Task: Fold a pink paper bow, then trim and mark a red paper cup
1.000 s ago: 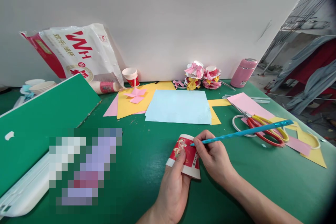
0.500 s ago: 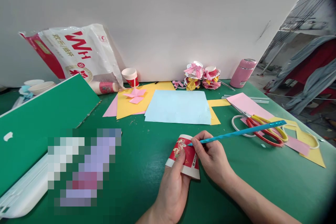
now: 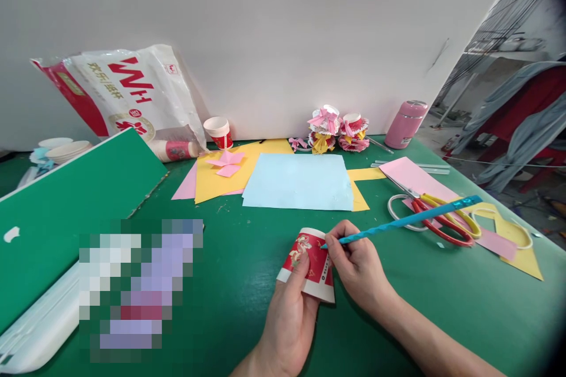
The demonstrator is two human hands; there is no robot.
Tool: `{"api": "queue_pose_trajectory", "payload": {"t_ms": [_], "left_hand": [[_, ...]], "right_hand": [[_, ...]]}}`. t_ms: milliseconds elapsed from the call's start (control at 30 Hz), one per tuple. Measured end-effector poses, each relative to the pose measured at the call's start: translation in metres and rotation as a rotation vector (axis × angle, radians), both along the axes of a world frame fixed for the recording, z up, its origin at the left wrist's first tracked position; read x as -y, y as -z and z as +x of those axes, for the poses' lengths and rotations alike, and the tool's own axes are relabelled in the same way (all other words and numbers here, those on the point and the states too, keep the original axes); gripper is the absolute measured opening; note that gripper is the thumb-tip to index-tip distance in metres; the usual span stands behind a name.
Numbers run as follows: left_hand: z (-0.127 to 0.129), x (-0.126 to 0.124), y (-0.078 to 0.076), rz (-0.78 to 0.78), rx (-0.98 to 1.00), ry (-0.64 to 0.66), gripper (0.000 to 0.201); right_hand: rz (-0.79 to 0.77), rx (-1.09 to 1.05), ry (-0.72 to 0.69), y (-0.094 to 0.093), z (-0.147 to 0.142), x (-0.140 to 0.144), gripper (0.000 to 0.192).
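My left hand (image 3: 289, 318) grips a red and white paper cup (image 3: 315, 256) from below, its thumb pressed across the printed side. The cup is tilted above the green table (image 3: 212, 294), and its base and the fingers behind it are hidden. My right hand (image 3: 360, 259) pinches a long, twisted blue pencil (image 3: 398, 219) close to its point. The pencil's tip is at the cup's red wall, near the right side; whether it touches I cannot tell. Beyond the hands lies a light blue paper sheet (image 3: 298, 182).
On the right, scissors with red and yellow handles (image 3: 442, 224) lie over pink paper (image 3: 411, 174). A pink flask (image 3: 405, 125) and decorated cups (image 3: 325, 128) stand by the white partition (image 3: 265, 41). A plastic bag (image 3: 128, 91) and a green board (image 3: 88, 188) are left.
The pencil's tip has shifted slightly right on the cup's wall. My left hand keeps its hold on the cup, and the whole view has moved a little.
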State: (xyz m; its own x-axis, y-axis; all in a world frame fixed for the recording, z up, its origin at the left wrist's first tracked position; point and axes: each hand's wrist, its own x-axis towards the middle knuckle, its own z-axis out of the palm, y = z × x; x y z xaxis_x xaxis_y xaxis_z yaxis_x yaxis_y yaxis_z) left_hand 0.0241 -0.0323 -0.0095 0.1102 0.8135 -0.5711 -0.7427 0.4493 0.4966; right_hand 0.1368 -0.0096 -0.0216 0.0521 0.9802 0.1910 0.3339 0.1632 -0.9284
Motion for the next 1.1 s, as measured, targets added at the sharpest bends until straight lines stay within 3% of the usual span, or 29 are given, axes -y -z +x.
{"api": "queue_pose_trajectory", "payload": {"t_ms": [167, 300, 367, 533, 833, 1100], "left_hand": [[-0.001, -0.003, -0.001, -0.001, 0.016, -0.042, 0.026], [-0.004, -0.005, -0.009, -0.048, 0.057, -0.051, 0.029], [-0.006, -0.006, -0.014, -0.056, 0.097, -0.024, 0.031], [-0.008, -0.003, -0.019, -0.046, 0.173, 0.039, 0.031], [-0.005, 0.004, -0.008, 0.053, 0.029, 0.065, 0.039], [-0.005, -0.004, -0.006, 0.048, -0.048, -0.012, 0.029]], "right_hand": [[0.012, -0.365, 0.089, 0.004, 0.003, -0.006, 0.019], [0.100, -0.423, 0.232, 0.002, 0.008, -0.009, 0.018], [0.071, -0.403, 0.192, -0.001, 0.008, -0.007, 0.018], [-0.109, -0.478, -0.078, -0.009, 0.003, 0.002, 0.025], [-0.108, -0.474, -0.067, -0.009, 0.001, 0.000, 0.029], [-0.007, -0.548, 0.083, -0.009, 0.013, -0.009, 0.033]]}}
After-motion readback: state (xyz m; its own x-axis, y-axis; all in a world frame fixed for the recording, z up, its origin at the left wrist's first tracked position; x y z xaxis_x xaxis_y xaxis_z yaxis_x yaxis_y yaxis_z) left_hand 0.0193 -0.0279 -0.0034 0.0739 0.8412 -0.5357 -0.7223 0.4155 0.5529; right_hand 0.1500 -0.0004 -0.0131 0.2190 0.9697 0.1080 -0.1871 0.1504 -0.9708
